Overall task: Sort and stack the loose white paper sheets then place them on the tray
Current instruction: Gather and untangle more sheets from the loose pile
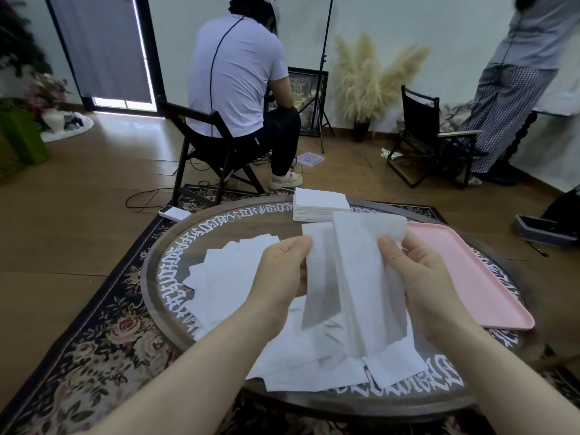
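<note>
A few white paper sheets (351,271) hang upright above the round table, held between both hands. My left hand (279,274) pinches their left edge near the top. My right hand (417,274) grips the right edge, thumb in front. Under them, several loose white sheets (226,274) lie spread over the table's middle and near edge. A neat stack of white sheets (320,204) sits at the far rim. The pink tray (470,271) lies on the table's right side with nothing on it.
The round wooden table (175,246) with white lettering stands on a floral rug (103,340). A person sits on a black folding chair (201,146) beyond the table. Another person stands far right by a low chair (423,136). A white power bank (174,212) lies on the floor.
</note>
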